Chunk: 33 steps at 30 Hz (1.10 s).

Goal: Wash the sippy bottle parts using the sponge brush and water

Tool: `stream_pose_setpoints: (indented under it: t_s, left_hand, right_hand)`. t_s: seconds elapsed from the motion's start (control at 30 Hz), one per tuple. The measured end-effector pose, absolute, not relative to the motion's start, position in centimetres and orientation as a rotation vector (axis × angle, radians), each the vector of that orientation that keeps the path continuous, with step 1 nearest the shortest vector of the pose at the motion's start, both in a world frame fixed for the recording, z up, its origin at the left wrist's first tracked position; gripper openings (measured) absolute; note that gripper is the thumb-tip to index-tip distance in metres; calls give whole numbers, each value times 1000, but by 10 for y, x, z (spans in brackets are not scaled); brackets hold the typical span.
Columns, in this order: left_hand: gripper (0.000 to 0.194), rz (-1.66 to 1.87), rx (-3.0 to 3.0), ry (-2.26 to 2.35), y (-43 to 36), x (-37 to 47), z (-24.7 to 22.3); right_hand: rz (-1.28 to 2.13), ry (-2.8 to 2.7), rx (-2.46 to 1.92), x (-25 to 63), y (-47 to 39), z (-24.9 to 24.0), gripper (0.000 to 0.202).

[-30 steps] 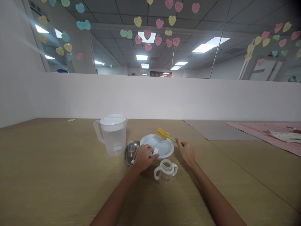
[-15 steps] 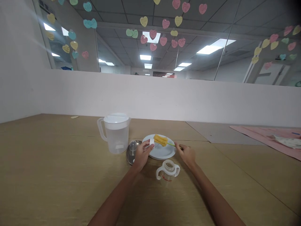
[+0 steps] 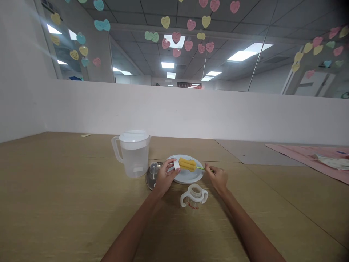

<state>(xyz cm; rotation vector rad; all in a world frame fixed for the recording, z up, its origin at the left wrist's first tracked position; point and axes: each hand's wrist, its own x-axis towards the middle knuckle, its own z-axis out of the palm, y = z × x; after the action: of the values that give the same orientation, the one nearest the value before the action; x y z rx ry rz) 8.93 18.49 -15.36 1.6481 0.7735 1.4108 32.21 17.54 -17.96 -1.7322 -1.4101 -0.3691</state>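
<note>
Left hand (image 3: 164, 177) pinching small white piece (image 3: 177, 165) | right hand (image 3: 218, 179) gripping green handle (image 3: 200, 168) | yellow sponge brush (image 3: 187, 165) axis roughly 9-to-3 o'clock, sponge end at 9, nearer left hand

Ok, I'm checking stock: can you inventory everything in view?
Table: one, brown, foreground
Pitcher: one, translucent, left of centre
Metal tray: one, silver, right of pitcher
Rounded piece: one, clear, on tray
Dish: one, white, centre
Small piece: one, white, over dish
Sponge brush: one, yellow and green, over dish
Two-handled bottle: one, clear and white, before dish
Cloth: one, pink, far right
Crumpled item: one, pale, on cloth
Flat scrap: one, pale, back left
Heart notes: many, multicoloured, upper background
Walls: two, white, back, left
Left hand: one, holding small piece
Right hand: one, holding sponge brush
</note>
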Motion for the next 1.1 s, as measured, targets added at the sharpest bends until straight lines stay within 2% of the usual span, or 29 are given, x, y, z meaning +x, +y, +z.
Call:
stream_pose_setpoints:
  t_s: [0.17, 0.37, 0.63, 0.87, 1.1]
  left_hand:
    - [37, 1367, 1718, 767, 179, 96, -155]
    - [37, 1482, 1659, 750, 179, 96, -154]
    - [36, 1721, 1828, 1127, 191, 81, -155]
    - [66, 1634, 2050, 1188, 182, 80, -149]
    - [78, 1621, 2009, 987, 176, 85, -147]
  right_hand:
    - [-403, -1425, -1790, 327, 177, -180, 73]
    - [-550, -1430, -1767, 327, 178, -180, 72]
    - [-577, -1567, -1658, 325, 177, -184, 63]
    - [-495, -1460, -1647, 323, 175, -182, 63]
    - [-692, -1494, -1541, 328, 180, -187, 59]
